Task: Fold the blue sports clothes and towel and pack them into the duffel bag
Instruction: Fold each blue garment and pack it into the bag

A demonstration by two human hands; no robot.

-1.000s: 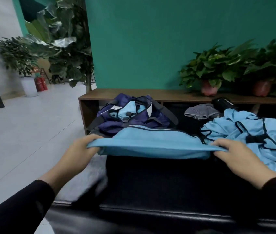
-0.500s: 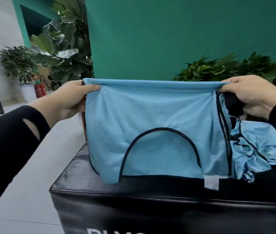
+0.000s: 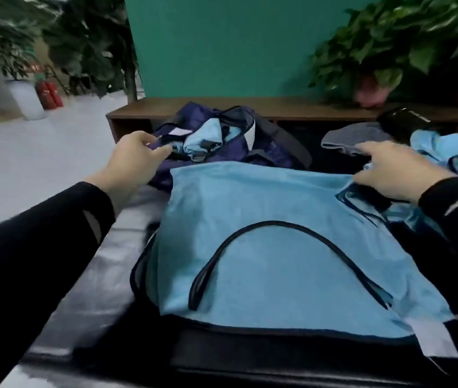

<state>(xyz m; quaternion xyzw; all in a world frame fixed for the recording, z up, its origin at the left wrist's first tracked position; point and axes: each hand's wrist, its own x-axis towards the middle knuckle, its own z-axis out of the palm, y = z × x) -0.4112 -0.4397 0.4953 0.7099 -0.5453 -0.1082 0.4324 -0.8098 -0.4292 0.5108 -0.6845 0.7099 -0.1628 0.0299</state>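
A light blue sports garment (image 3: 264, 208) with black piping lies spread flat on the black padded bench (image 3: 90, 281) in front of me. My left hand (image 3: 131, 163) hovers just off its top left corner, fingers loosely curled and holding nothing, close to the navy duffel bag (image 3: 264, 138). The bag stands open behind the garment, with a light blue piece (image 3: 202, 134) inside. My right hand (image 3: 390, 170) rests on the garment's top right corner with its fingers stretched out. A grey towel (image 3: 356, 137) and another blue garment (image 3: 446, 145) lie at the right.
A black cylinder (image 3: 402, 121) lies behind the grey towel. A low wooden shelf (image 3: 222, 107) runs along the green wall, with potted plants (image 3: 376, 51) on it at the right. More plants and red fire extinguishers (image 3: 50, 93) stand on the floor at the left.
The blue garment, held up by its top edge half a second ago, now lies flat on the bench. My left hand has let go of it, and my right hand now lies on its corner.
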